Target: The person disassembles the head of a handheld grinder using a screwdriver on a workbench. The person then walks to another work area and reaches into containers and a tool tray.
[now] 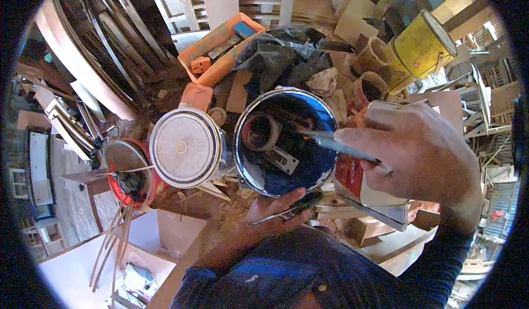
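A round bucket (241, 160), dark blue inside, stands in front of me with its mouth up. Inside it lie a cup-like round container (270, 138) and a flat metal piece with holes (285, 161). My left hand (278, 210) is at the bucket's near side, its fingers against the rim; a thin pale edge shows beneath them. My right hand (410, 149) is closed around a slim grey-blue tool (333, 143), whose tip points into the bucket. I cannot make out the tool's exact kind.
A lidded pail (182, 146) stands left of the bucket, beside a red-rimmed bucket (144, 149). Behind are an orange box (201, 50), black plastic sheeting (275, 55) and a yellow drum (416, 50). A red-and-white tin (347, 174) stands under my right hand.
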Tool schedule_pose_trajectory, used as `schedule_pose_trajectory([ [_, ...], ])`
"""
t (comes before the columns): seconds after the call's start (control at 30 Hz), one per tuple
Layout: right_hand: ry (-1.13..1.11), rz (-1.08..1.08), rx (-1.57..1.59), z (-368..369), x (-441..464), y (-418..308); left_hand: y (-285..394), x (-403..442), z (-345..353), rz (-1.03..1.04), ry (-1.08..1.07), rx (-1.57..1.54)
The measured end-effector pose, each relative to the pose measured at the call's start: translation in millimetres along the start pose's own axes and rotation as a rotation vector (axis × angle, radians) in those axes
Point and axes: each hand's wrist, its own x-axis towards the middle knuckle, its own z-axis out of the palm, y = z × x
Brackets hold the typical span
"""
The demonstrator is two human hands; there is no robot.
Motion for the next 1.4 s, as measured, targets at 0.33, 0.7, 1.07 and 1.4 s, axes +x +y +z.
schedule_pose_trajectory([
  [0.33,-0.073,-0.134,-0.015,53,20,4,-21,-3,-6,0.366,-0.145,0.263],
  [0.7,-0.154,-0.103,0.040,21,48,8,-53,-25,51,-0.087,-0.304,-0.185],
  [1.07,0.140,-0.138,-0.273,83,314,60,-88,-41,81,-0.326,-0.355,-0.704],
  [1.4,0.016,-0.278,-0.465,140,359,60,-37,13,4,0.101,-0.290,0.133],
])
